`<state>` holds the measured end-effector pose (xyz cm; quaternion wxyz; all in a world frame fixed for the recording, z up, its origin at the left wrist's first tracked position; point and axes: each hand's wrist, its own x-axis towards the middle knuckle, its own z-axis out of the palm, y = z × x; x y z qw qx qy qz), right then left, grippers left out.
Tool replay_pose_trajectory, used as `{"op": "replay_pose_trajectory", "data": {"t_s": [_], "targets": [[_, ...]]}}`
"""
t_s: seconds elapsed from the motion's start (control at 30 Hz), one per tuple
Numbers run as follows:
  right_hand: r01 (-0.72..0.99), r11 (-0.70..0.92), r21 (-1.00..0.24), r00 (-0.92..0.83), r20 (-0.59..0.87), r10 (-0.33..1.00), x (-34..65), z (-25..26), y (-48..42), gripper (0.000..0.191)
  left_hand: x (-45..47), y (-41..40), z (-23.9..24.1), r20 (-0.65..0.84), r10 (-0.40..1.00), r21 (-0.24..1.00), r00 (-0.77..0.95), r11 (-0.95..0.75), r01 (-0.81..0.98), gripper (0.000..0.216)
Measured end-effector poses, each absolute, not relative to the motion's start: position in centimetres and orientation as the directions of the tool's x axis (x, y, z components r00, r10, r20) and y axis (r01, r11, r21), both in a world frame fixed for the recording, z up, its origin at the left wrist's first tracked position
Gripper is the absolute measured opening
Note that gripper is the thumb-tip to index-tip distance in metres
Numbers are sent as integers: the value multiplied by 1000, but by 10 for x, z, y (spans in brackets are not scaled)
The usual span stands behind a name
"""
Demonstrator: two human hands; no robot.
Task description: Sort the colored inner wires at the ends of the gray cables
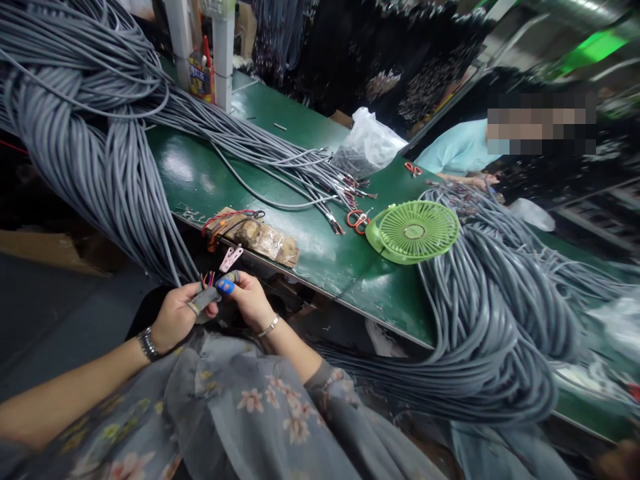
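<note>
My left hand point(176, 313) is closed around the end of a grey cable, whose thin coloured wires point(209, 279) fan out between my hands. Grey covers wrap some of my fingers. My right hand point(249, 301) pinches at the same wires, a blue band on one finger. Just beyond them a pink clip point(231, 258) sticks up by the bench edge. A thick bundle of grey cables point(133, 180) hangs down to my left hand from the bench. The exact grip points are partly hidden by the fingers.
On the green bench point(190, 167) lie a taped wooden block point(265, 241) with wires, orange-handled scissors point(356, 220) and a green fan point(417, 230). More grey cables point(490, 333) drape over the edge at right. A plastic bag point(370, 143) stands behind. Another person point(457, 147) works across the bench.
</note>
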<state>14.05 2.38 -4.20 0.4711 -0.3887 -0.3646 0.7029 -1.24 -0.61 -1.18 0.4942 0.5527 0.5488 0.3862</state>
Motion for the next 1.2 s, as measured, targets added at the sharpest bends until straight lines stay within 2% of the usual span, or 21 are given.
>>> {"op": "replay_pose_trajectory", "data": {"t_s": [0.23,0.37,0.47,0.6,0.83,1.2], "targets": [[-393,-291,-872,-252,-202,946,140,-46,23,46,-12,-7,-13,-85,996,984,25,80,158,30],[-513,-366,-777,-209,-300,931,141,-48,34,49,-13,-6,-18,-74,997,994,8,73,84,24],[-530,-438,-726,-235,-371,898,139,-43,47,54,-7,-4,-17,-127,992,991,-1,127,-35,21],[-564,-426,-707,-228,-362,904,134,-35,57,51,4,-2,-11,-229,973,967,-5,227,-118,20],[-609,-367,-703,-170,-336,926,128,-37,58,42,7,-2,-15,-184,983,981,5,184,-67,22],[-626,-351,-696,-140,-342,929,125,-38,56,46,6,-3,-16,-162,987,987,5,162,2,25]]}}
